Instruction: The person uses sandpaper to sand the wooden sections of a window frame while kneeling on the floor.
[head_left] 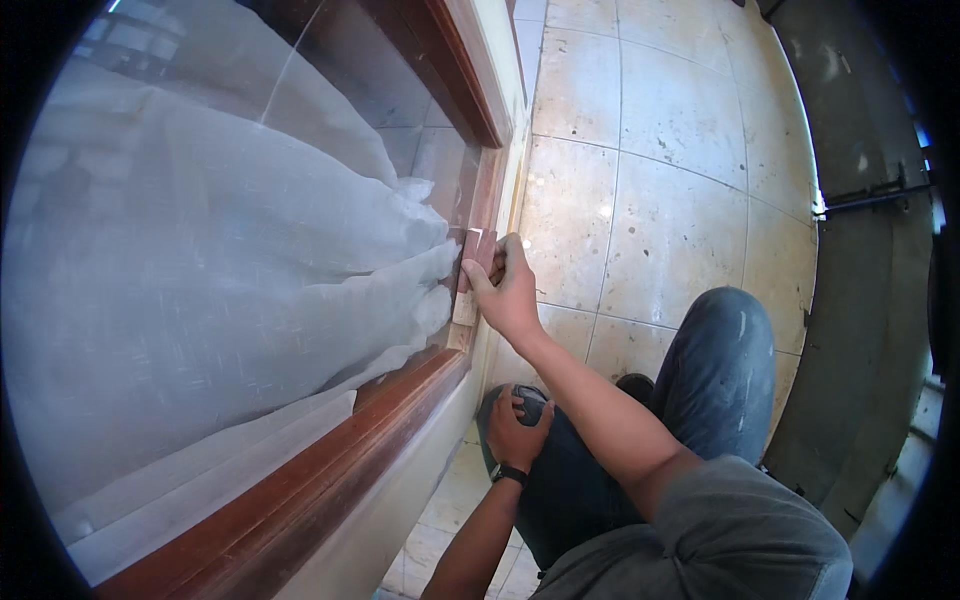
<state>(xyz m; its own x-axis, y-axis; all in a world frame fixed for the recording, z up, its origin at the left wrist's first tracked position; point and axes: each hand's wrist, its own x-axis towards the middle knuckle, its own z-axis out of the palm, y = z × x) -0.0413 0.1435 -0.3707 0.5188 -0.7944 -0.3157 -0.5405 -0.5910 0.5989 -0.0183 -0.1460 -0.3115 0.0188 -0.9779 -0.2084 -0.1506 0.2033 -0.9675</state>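
My right hand (508,295) is closed, with thumb and fingers pinching a small reddish-brown rectangular piece (478,255). It presses this piece against the wooden window frame (410,388), near the frame's corner. Whether the piece is folded sandpaper or wood, I cannot make out. Just below it, a strip of pale bare wood (463,309) shows on the frame. My left hand (518,436), with a dark watch at the wrist, lies on my left knee, fingers apart. Under and beside its fingertips is a dark rounded patch (534,402) that I cannot identify.
Behind the frame's glass hangs a sheer white curtain (220,250), bunched towards the corner. Stained pale floor tiles (670,215) stretch ahead on the right. A dark metal panel with a bolt (875,200) stands along the right side. My bent right knee (725,350) is close to my right forearm.
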